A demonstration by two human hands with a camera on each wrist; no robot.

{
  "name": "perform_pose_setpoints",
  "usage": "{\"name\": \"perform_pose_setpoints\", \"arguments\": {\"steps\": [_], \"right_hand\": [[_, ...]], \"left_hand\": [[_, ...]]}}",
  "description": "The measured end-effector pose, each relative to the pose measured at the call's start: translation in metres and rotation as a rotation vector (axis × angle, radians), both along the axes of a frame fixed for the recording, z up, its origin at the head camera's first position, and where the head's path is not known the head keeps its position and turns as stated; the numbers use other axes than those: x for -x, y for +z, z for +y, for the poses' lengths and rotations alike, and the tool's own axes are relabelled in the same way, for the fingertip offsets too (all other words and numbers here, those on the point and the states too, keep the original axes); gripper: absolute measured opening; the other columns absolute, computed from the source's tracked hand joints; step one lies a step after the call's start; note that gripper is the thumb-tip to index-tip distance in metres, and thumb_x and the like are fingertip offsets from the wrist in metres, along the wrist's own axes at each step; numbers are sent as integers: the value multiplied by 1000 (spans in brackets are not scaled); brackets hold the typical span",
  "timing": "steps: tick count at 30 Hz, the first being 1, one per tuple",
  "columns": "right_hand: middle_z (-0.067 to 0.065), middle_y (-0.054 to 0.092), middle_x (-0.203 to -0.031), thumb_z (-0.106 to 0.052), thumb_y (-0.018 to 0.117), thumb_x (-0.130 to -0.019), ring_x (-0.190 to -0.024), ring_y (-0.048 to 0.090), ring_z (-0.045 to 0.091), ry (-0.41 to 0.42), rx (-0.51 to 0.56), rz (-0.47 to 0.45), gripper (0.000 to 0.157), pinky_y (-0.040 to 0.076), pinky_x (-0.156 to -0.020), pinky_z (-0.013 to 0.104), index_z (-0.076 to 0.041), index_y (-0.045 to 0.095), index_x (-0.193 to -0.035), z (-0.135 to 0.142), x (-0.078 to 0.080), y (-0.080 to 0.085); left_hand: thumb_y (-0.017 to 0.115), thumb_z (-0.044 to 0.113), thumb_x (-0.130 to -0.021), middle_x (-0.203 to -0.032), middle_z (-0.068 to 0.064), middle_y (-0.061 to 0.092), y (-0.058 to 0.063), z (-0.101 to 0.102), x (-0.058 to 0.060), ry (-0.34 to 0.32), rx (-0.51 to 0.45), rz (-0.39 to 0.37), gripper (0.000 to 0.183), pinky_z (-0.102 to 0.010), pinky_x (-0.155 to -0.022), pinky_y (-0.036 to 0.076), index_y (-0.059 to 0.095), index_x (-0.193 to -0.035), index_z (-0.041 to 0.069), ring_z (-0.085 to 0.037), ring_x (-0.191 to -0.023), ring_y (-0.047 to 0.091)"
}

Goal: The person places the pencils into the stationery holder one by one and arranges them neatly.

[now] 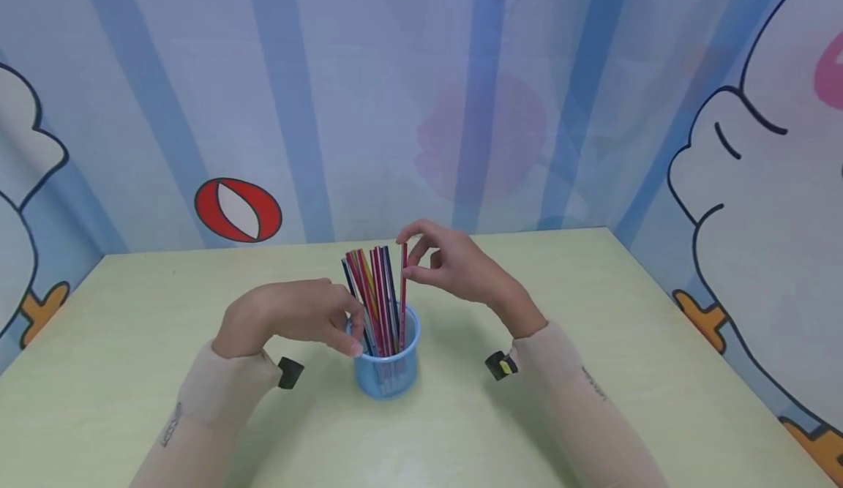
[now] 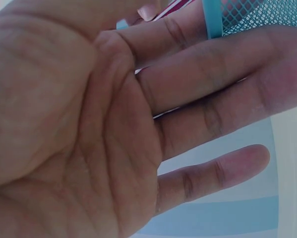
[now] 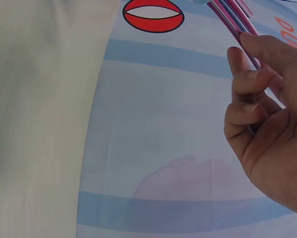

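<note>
A light blue mesh pen cup [image 1: 387, 378] stands upright on the table, with several thin pencils [image 1: 369, 283] in red, yellow, dark blue and white leaning in it. My left hand [image 1: 296, 316] holds the cup's left rim between thumb and index finger. In the left wrist view, the other fingers of that hand [image 2: 203, 99] stretch out beside the mesh. On the cup's right side, my right hand [image 1: 448, 257] pinches the upper part of a red pencil [image 1: 403, 305], whose lower end is still inside the cup. The right wrist view shows its fingers bent around pencil shafts [image 3: 235, 22].
The pale yellow-green table [image 1: 165, 290] extends around the cup. Behind it hangs a blue striped backdrop [image 1: 369, 107] with a red-and-white oval [image 1: 238, 210]. White cartoon figures are printed at both sides. Small dark devices [image 1: 290, 373] sit at both sleeve cuffs.
</note>
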State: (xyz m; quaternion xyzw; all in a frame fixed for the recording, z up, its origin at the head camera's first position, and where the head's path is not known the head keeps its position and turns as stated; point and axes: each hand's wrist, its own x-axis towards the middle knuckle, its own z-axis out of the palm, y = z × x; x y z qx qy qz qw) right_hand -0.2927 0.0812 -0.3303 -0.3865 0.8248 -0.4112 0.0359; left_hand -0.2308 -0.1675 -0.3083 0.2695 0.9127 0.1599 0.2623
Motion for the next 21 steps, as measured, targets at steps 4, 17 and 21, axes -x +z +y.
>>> {"name": "perform_pose_setpoints", "arguments": {"steps": [4, 17, 21], "right_hand": [[0, 67, -98, -13, 67, -97, -51, 49, 15, 11, -37, 25, 38, 46, -59, 31, -21, 52, -131, 2, 2, 0], [-1, 67, -99, -15, 62, -100, -58, 54, 18, 1, -98, 69, 40, 49, -63, 34, -26, 52, -138, 12, 5, 3], [-1, 67, -99, -15, 61, -101, -58, 54, 18, -26, -100, 54, 39, 48, -63, 35, -28, 53, -137, 17, 6, 5]], "left_hand": [[75, 31, -90, -72, 5, 56, -1, -1, 3, -12, -13, 2, 15, -28, -64, 41, 68, -91, 18, -10, -64, 49], [75, 33, -91, -110, 7, 68, -2, -14, 10, -17, -47, 59, 19, -36, -87, 53, 69, -103, 19, -17, -104, 65], [73, 36, -92, -110, 6, 68, 0, -22, 9, -37, -86, 109, 25, -37, -88, 53, 68, -109, 17, -17, -105, 66]]}}
